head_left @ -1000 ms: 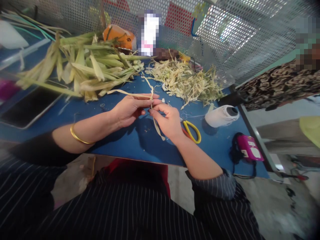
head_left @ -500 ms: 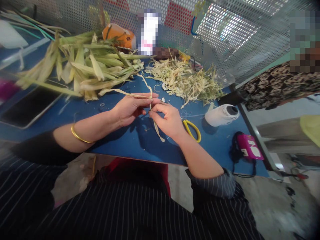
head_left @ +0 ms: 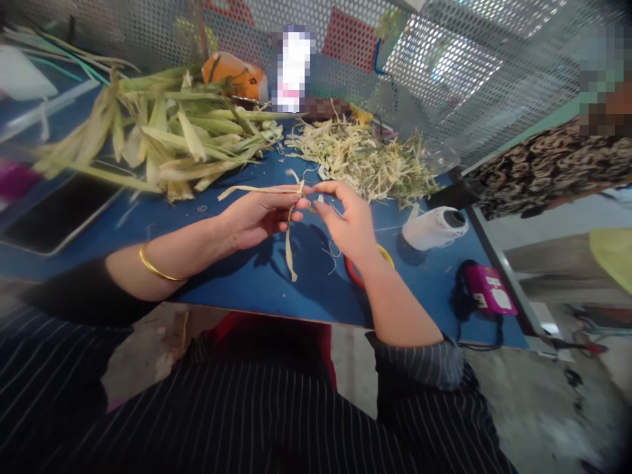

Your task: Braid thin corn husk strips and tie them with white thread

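My left hand [head_left: 257, 214] is closed, pinching crossed strips of dried corn husk [head_left: 289, 253] between thumb and fingers. One strip end points left over the hand, a short one points up, and another hangs down toward the table. At the knot beside the left fingertips, my right hand [head_left: 349, 224] has its thumb and forefinger curled in. What lies between them is too small to make out. Partly hidden under the right wrist are scissors [head_left: 386, 255] with red and yellow handles. A thin white thread [head_left: 332, 257] lies below the right fingers.
Whole corn husks [head_left: 168, 131] are heaped at the back left, with shredded husk strips [head_left: 365, 158] at the back right. A white thread spool [head_left: 434, 228] and a magenta box [head_left: 491, 289] stand at right. A dark phone-like slab [head_left: 54, 210] lies left. Behind rises a perforated metal panel [head_left: 340, 39].
The right fingers have moved up from the hanging strip to the knot. That strip now hangs further left, the upper end looks shorter, and the scissors' red handle has come into view.
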Demonstrator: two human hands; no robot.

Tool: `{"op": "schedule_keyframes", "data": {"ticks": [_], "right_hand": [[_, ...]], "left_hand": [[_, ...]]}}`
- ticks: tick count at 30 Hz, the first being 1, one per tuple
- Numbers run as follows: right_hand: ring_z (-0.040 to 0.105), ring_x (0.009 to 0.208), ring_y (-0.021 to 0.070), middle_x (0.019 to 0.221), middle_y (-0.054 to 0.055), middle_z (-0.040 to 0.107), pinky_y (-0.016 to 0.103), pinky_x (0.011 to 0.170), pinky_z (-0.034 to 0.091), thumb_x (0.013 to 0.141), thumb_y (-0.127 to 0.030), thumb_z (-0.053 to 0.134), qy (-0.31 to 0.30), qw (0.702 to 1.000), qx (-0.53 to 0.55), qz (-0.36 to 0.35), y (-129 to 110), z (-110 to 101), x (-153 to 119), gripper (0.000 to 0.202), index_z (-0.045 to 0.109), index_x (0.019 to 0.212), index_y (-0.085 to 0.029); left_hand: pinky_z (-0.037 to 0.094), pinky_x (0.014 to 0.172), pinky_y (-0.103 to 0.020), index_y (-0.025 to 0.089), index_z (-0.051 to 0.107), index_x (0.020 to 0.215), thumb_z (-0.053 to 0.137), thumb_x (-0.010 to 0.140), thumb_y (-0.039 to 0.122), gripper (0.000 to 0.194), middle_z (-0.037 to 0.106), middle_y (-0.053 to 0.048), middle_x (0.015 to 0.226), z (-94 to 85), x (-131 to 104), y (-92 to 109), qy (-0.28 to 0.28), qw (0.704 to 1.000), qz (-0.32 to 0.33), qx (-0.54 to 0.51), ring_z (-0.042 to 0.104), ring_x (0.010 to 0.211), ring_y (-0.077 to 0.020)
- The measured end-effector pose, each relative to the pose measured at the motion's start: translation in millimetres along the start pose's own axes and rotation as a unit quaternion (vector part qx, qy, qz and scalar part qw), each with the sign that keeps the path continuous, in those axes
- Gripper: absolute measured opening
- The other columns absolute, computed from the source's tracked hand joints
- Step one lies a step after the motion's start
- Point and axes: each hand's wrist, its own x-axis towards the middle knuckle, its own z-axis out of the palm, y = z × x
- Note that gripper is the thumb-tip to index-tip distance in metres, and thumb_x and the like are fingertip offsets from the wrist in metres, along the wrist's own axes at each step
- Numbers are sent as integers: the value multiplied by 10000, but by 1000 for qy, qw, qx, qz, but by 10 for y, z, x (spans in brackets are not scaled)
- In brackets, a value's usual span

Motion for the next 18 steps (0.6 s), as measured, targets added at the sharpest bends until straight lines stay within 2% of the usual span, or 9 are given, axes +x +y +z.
{"op": "schedule_keyframes", "data": {"ticks": [2,4,7,11,13,15,18], "right_hand": [[650,936,189,1009,45,722,335,858,477,870,-310,618,-63,998,13,16,32,50,-2,154,655,985,-214],[648,805,170,868,30,723,314,785,477,890,-331,592,-80,996,18,36,29,103,-26,145,662,909,-205],[605,685,145,729,8,678,285,699,445,924,-343,538,-72,997,-5,32,-4,143,-67,196,647,831,-208],[580,684,138,707,8,642,279,689,406,935,-251,482,-86,994,-70,-21,-26,135,-80,234,602,741,-202],[568,681,139,689,8,625,278,677,394,935,-255,478,-105,991,-80,-30,-29,130,-78,253,575,708,-200],[565,688,142,692,10,623,279,672,388,937,-270,483,-99,991,-83,-23,-32,135,-80,251,570,711,-202],[571,705,150,721,22,637,288,679,390,943,-281,478,-71,992,-104,-9,-37,145,-90,254,586,728,-200]], "left_hand": [[396,416,-144,112,720,966,660,776,82,201,682,-21,742,2,-2,7,-13,1000,-15,-12,607,577,-61],[373,396,-144,107,724,930,676,770,114,167,669,-22,714,-1,3,-1,-3,1000,-16,-16,588,556,-58],[323,374,-134,107,723,860,686,787,138,88,644,-12,668,-15,21,-41,31,999,0,13,548,515,-40],[303,372,-132,92,713,790,685,783,109,34,660,-25,681,-37,47,-100,65,995,35,63,532,507,-36],[303,375,-131,85,713,785,673,784,97,42,658,-27,670,-36,56,-102,78,994,38,61,528,502,-35],[292,370,-127,84,711,784,652,791,87,59,638,-17,648,-25,59,-84,80,996,19,43,515,487,-26],[296,374,-132,98,715,821,641,824,125,79,631,-9,662,-8,58,-50,51,999,-1,19,522,498,-28]]}}
